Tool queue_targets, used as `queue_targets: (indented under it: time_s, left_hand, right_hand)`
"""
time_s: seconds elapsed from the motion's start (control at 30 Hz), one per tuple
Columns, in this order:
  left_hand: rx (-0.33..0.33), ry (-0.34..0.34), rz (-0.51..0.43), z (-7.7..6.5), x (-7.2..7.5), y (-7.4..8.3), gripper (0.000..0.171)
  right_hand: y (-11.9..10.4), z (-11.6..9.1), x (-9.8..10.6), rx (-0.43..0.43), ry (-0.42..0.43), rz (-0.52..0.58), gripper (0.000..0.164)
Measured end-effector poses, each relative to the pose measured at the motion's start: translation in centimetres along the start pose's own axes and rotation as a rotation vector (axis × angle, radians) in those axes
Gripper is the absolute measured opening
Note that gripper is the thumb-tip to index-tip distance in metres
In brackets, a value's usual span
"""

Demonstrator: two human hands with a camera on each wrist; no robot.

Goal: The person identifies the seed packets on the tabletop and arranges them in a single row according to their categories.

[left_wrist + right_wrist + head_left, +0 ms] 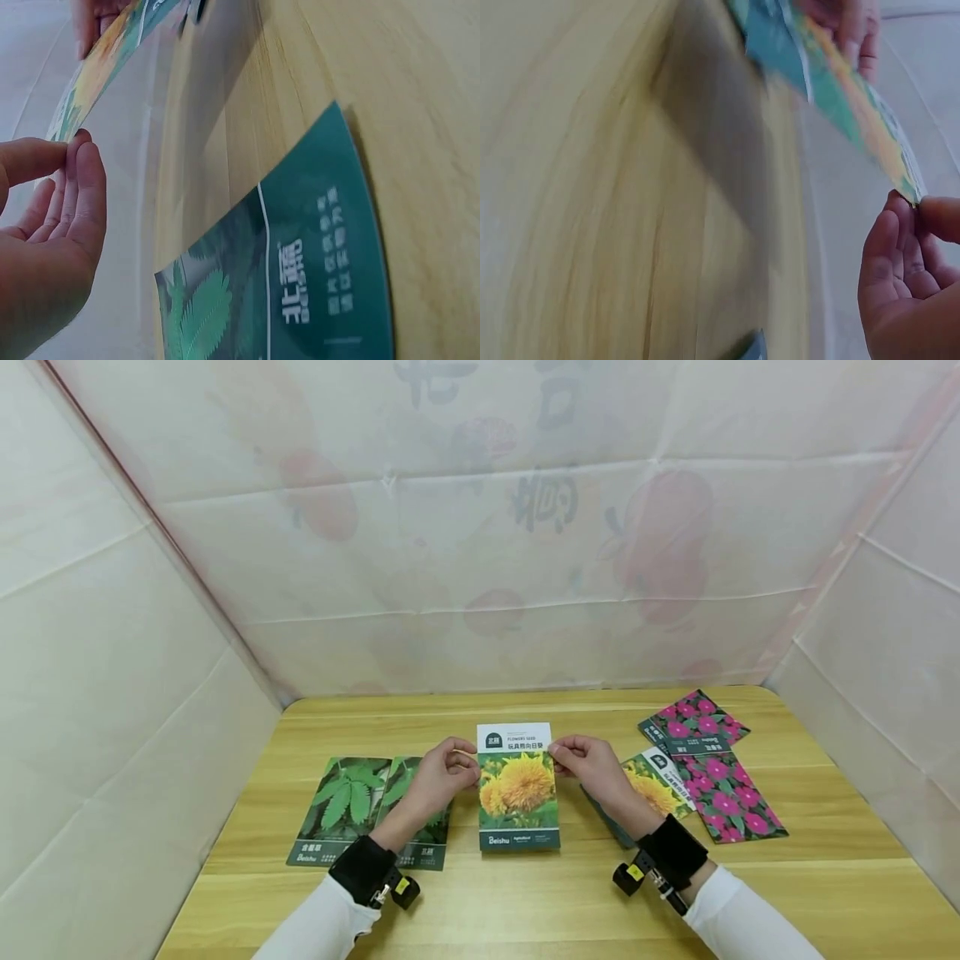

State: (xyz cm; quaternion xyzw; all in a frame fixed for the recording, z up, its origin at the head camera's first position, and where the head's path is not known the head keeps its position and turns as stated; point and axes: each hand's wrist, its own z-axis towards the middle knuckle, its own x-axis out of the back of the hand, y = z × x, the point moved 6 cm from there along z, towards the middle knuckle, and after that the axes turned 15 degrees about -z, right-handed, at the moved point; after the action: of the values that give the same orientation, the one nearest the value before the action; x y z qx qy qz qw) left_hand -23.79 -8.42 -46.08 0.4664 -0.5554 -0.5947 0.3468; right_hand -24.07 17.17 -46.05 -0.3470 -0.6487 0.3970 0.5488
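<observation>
A seed packet with yellow sunflowers [519, 793] is held up above the table's middle, its printed front facing the head camera. My left hand [442, 777] pinches its left edge between thumb and fingers. At the opposite edge, near the top, my right hand [596, 770] pinches it the same way. Both wrist views show the packet bowed slightly and apart from the wood, casting a shadow. Two green-leaf packets [341, 806] lie by my left hand, the right one partly hidden by that forearm. Beneath my right forearm lies another sunflower packet [656, 781], partly covered.
Two packets with pink flowers [727, 797] overlap at the right of the wooden table [495, 910], touching the lying sunflower packet. A pale printed cloth [465, 568] hangs behind the table and along both sides.
</observation>
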Motion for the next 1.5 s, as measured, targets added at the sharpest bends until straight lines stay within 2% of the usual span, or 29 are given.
queue_targets:
  time_s: [0.17, 0.2, 0.3, 0.4, 0.43, 0.53, 0.6, 0.77, 0.93, 1.03, 1.13, 1.2, 1.33, 1.5]
  left_hand:
    - [0.006, 0.004, 0.048, -0.1, 0.6, 0.0, 0.035]
    - [0.01, 0.002, 0.065, -0.2, 0.7, -0.1, 0.035]
    - [0.019, -0.026, 0.125, -1.3, 0.2, 1.2, 0.038]
    - [0.021, -0.058, 0.164, -1.8, 0.2, 1.4, 0.043]
    - [0.018, -0.062, 0.177, -1.9, 0.2, 1.4, 0.044]
    - [0.004, -0.046, 0.218, -1.3, 1.1, -0.3, 0.045]
    - [-0.005, -0.027, 0.258, -1.3, 1.4, -0.7, 0.043]
    - [-0.017, 0.011, 0.327, -1.6, 1.7, -0.8, 0.031]
    - [-0.071, 0.044, 0.481, -1.7, 1.6, -0.3, 0.022]
    - [-0.161, -0.033, 0.643, -1.7, 0.5, 0.2, 0.023]
    - [-0.281, -0.172, 0.843, -1.6, -1.3, 0.4, 0.029]
    - [-0.335, -0.252, 0.955, -1.7, -2.5, 0.4, 0.033]
    - [-0.36, -0.369, 1.105, -1.8, -4.0, -0.3, 0.043]
    - [-0.335, -0.467, 1.171, -2.0, -4.8, -1.3, 0.05]
  right_hand:
    - [0.0, 0.0, 0.4, 0.027, 0.068, -0.111, 0.029]
    - [0.8, 0.3, 0.5, 0.032, 0.091, -0.129, 0.037]
    - [0.9, 0.3, 0.7, 0.037, 0.103, -0.155, 0.042]
    - [1.0, 0.1, 0.7, 0.066, 0.113, -0.171, 0.046]
    - [0.4, -0.2, 0.8, 0.069, 0.107, -0.173, 0.039]
    - [0.7, -0.3, 0.8, 0.108, 0.123, -0.197, 0.046]
    - [0.8, -0.3, 0.8, 0.124, 0.126, -0.194, 0.05]
    - [1.9, 0.2, 0.8, 0.147, 0.123, -0.21, 0.054]
    - [2.2, 0.4, 0.8, 0.14, 0.133, -0.216, 0.056]
    - [2.5, 0.5, 0.8, 0.13, 0.144, -0.223, 0.057]
    - [3.1, 0.8, 0.8, 0.152, 0.152, -0.244, 0.054]
    - [2.4, 0.7, 0.8, 0.155, 0.15, -0.239, 0.049]
    - [0.5, 0.0, 0.8, 0.124, 0.132, -0.232, 0.035]
    - [-0.1, -0.2, 0.6, 0.065, 0.105, -0.263, 0.03]
